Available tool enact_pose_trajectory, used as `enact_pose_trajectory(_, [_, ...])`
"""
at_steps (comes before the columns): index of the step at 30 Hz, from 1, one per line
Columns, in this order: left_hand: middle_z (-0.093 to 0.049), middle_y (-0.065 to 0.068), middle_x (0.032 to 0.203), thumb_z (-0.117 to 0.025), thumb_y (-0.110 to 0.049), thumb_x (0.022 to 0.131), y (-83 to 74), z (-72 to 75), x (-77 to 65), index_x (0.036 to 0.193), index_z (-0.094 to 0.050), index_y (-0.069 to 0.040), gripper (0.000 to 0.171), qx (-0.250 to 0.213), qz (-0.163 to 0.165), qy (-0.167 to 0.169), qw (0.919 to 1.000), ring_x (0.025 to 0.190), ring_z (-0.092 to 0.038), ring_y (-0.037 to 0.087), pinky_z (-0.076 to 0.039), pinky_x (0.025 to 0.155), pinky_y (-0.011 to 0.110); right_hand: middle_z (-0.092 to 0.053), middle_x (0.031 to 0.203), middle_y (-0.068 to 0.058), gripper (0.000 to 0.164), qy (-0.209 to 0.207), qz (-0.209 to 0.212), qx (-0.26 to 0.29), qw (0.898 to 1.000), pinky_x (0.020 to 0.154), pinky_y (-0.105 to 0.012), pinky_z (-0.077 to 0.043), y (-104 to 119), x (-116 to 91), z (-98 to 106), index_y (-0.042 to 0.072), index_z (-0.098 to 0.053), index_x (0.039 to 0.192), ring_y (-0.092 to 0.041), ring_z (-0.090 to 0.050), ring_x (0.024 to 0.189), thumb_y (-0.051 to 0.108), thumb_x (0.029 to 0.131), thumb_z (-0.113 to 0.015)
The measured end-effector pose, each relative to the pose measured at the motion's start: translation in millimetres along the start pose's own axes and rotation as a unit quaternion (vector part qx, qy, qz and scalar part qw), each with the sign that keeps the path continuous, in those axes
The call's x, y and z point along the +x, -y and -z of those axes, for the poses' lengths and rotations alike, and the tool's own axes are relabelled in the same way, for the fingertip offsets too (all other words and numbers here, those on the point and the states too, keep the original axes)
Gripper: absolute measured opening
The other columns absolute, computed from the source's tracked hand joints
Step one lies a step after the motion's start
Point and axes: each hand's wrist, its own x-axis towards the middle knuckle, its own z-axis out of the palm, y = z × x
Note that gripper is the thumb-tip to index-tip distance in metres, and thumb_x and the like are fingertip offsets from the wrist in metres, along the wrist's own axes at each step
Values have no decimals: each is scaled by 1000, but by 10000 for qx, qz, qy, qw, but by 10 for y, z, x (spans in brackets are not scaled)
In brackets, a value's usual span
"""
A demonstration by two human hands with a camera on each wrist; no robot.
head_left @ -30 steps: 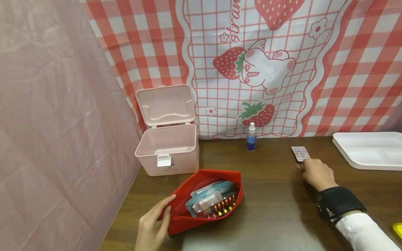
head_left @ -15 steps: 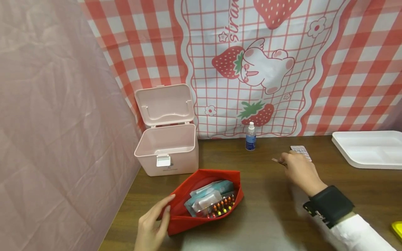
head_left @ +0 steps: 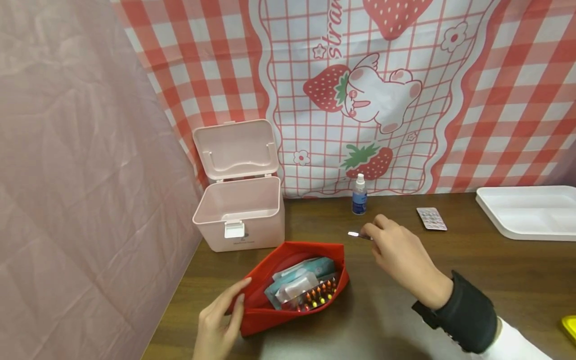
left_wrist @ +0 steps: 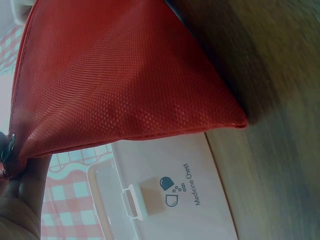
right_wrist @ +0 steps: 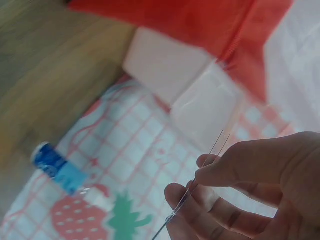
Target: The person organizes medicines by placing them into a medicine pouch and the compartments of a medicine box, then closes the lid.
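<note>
My left hand pinches the left end of a red zip pouch, holding its mouth wide. Inside the pouch lie teal packets, a white wrapped piece and a blister pack of red and yellow capsules. To the right of the pouch, above the table, my right hand holds metal tweezers between thumb and fingers. Their shiny end points left, toward the pouch. In the left wrist view the red fabric fills much of the picture.
Behind the pouch stands a pink medicine chest with its lid raised. A spray bottle stands near the back curtain. Farther right are a silver blister pack and a white tray. A yellow object shows at the right edge.
My right hand has lifted the tweezers from near the silver blister pack and carried them left toward the pouch. The left hand and pouch have stayed put.
</note>
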Motion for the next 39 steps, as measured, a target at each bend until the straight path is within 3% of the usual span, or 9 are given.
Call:
enact_pose_trajectory(10, [-68,13,104,-57,1,86,9,-4,-14,107,-62,8,22,-32,5,12,10000,102,-62,9,-46,87,14,-56,77,0,27,-368,718,-59,9967,56,-29,-45,407,-21,114,9,-65,87,-15,-52,68,-4,64,-73])
enact_pose_trajectory(18, [-68,13,105,-56,-1,87,13,-7,-17,107,-62,8,22,-9,-13,4,10000,102,-62,10,-46,88,14,-56,80,2,27,-322,1398,187,9895,61,-28,-45,694,-29,-37,12,-64,87,-13,-53,74,-1,64,-70])
enact_pose_trajectory(24, [-67,12,105,-56,-1,88,10,-4,-18,107,-62,7,22,11,-9,25,10000,102,-62,9,-46,87,13,-61,81,6,27,162,1799,482,9824,66,-24,-46,857,1,-212,15,-64,85,-10,-54,76,-2,65,-70])
enact_pose_trajectory(27, [-68,13,104,-56,-1,88,10,-8,-19,106,-62,8,22,-2,-44,9,10000,102,-62,9,-46,87,13,-62,79,8,26,496,1900,596,9787,61,-21,-44,898,26,-289,17,-64,83,-8,-56,73,-3,66,-67])
enact_pose_trajectory(34, [-68,13,103,-56,-1,87,2,-11,-15,105,-63,9,22,7,-44,-5,10000,101,-62,8,-46,87,13,-62,71,10,22,1050,2109,1198,9645,59,-19,-45,848,41,-434,18,-64,75,-2,-56,66,-4,70,-64])
enact_pose_trajectory(39, [-68,13,103,-56,-1,87,0,-5,-6,106,-62,9,22,2,-15,0,10000,102,-62,8,-46,87,13,-65,74,9,25,1597,2096,1417,9542,58,-17,-45,807,76,-495,18,-67,80,0,-56,67,-5,71,-63])
